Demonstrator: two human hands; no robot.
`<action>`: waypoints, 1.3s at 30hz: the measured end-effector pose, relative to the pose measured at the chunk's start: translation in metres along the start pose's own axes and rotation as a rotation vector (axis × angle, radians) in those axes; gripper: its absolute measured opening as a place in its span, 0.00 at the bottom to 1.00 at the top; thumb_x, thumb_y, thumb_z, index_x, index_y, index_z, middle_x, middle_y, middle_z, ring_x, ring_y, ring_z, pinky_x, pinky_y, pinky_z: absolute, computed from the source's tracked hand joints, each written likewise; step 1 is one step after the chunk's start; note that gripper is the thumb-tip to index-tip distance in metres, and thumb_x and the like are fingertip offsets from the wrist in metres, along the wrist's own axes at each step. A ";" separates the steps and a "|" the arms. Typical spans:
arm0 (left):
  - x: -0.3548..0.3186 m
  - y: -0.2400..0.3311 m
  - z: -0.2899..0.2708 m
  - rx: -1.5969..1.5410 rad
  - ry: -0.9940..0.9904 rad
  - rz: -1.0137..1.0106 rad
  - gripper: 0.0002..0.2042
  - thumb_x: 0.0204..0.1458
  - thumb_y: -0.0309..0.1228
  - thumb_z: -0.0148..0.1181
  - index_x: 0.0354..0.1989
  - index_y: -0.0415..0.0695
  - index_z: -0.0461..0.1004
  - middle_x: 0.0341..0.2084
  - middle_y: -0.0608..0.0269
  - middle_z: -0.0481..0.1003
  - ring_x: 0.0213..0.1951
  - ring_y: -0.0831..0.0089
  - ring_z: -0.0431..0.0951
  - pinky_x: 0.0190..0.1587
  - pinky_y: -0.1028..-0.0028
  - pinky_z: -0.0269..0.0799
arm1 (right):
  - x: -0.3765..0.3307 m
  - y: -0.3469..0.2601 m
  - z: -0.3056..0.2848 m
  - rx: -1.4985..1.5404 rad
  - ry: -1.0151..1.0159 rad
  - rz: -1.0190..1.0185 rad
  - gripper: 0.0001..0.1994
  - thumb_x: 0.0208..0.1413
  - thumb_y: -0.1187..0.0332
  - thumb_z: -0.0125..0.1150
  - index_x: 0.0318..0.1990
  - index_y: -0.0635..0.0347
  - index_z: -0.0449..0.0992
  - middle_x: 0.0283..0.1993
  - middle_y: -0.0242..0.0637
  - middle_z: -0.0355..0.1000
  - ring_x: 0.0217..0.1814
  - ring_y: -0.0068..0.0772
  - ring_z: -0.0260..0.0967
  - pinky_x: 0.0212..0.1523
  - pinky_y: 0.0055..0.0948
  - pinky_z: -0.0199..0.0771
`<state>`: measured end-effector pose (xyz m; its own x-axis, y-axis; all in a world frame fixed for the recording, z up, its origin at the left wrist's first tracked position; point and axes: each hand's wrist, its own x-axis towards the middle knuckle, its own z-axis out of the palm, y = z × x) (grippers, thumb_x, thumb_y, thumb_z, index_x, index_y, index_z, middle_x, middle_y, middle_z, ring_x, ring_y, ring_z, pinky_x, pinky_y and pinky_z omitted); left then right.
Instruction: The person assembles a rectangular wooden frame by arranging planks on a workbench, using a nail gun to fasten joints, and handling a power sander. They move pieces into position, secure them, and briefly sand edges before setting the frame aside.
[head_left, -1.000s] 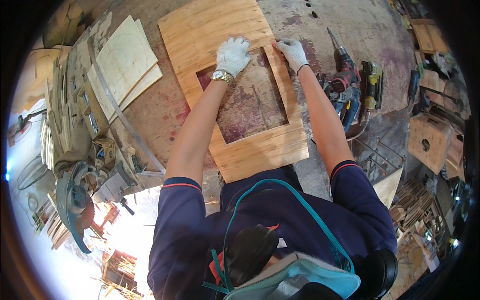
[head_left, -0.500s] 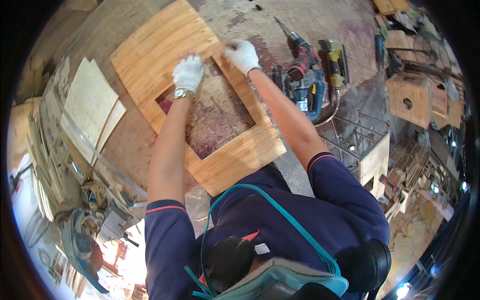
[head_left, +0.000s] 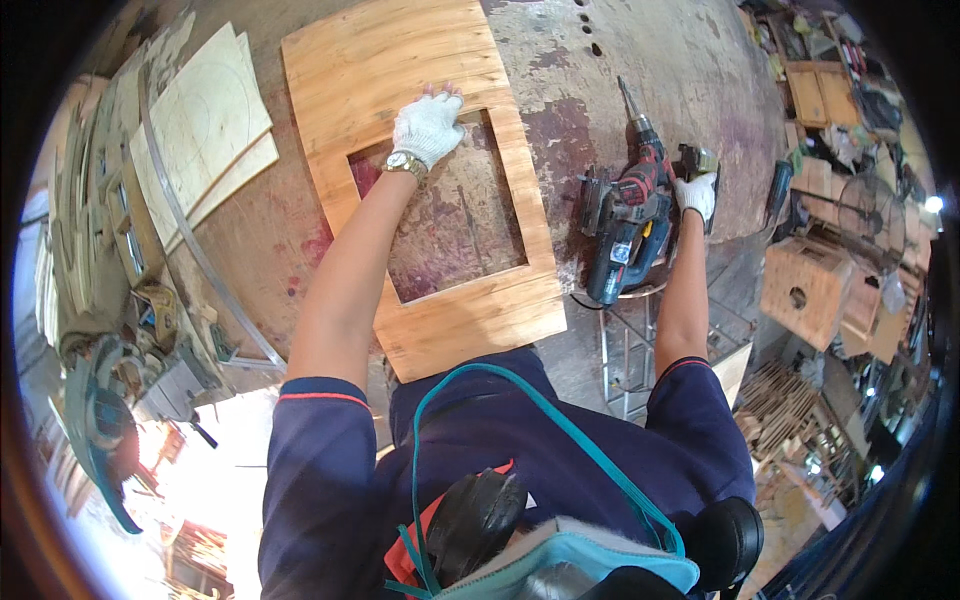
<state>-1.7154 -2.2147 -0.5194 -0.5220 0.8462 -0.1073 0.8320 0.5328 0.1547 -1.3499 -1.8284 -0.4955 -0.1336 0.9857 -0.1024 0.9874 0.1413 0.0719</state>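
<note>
A plywood panel with a rectangular cutout lies on the worn workbench, its near end close to my body. My left hand, in a white knit glove, rests on the panel at the far edge of the cutout, fingers stretched forward. To the right, my gloved right hand is closed around a yellow-and-black nail gun, whose body is largely covered by the hand. Just left of that hand lie a red-and-black drill with a long bit and a blue-and-black power tool.
Thin pale boards and a long metal strip lie at the left. A circular-bladed saw stands lower left. Right of the bench are a wooden box with a round hole and a fan. A metal frame stands near my right arm.
My right hand has left the panel's edge and moved right to the nail gun. My left hand stays on the panel near the cutout. The whole view has shifted and turned.
</note>
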 end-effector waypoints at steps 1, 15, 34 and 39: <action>-0.003 0.002 -0.008 -0.055 -0.040 -0.038 0.31 0.55 0.49 0.62 0.66 0.50 0.68 0.69 0.64 0.67 0.69 0.55 0.67 0.58 0.58 0.76 | 0.003 0.004 -0.004 0.092 0.017 -0.042 0.45 0.46 0.54 0.69 0.69 0.64 0.54 0.52 0.63 0.77 0.56 0.63 0.76 0.57 0.50 0.76; -0.007 0.003 -0.035 -0.230 -0.148 -0.193 0.50 0.48 0.50 0.69 0.78 0.55 0.46 0.69 0.39 0.63 0.60 0.50 0.76 0.56 0.57 0.77 | -0.171 -0.155 -0.192 0.749 -0.266 -0.474 0.18 0.57 0.70 0.65 0.55 0.58 0.75 0.34 0.39 0.80 0.26 0.25 0.76 0.26 0.32 0.76; -0.014 -0.004 -0.023 -0.290 -0.023 -0.135 0.51 0.46 0.58 0.70 0.76 0.51 0.53 0.66 0.40 0.67 0.63 0.52 0.75 0.58 0.58 0.75 | -0.239 -0.267 -0.133 0.374 -0.374 -0.629 0.30 0.52 0.59 0.65 0.59 0.64 0.64 0.47 0.62 0.78 0.53 0.65 0.76 0.53 0.52 0.77; -0.044 -0.039 -0.056 -0.582 0.264 -0.591 0.31 0.47 0.48 0.72 0.57 0.42 0.75 0.55 0.47 0.76 0.57 0.53 0.77 0.59 0.59 0.74 | -0.249 -0.207 -0.113 0.461 -0.346 -0.429 0.32 0.50 0.60 0.68 0.62 0.61 0.64 0.49 0.61 0.78 0.53 0.65 0.76 0.53 0.51 0.76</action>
<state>-1.7349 -2.2724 -0.4652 -0.9243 0.3659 -0.1086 0.2205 0.7441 0.6306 -1.5309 -2.0926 -0.3727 -0.5590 0.7553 -0.3420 0.7994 0.3816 -0.4641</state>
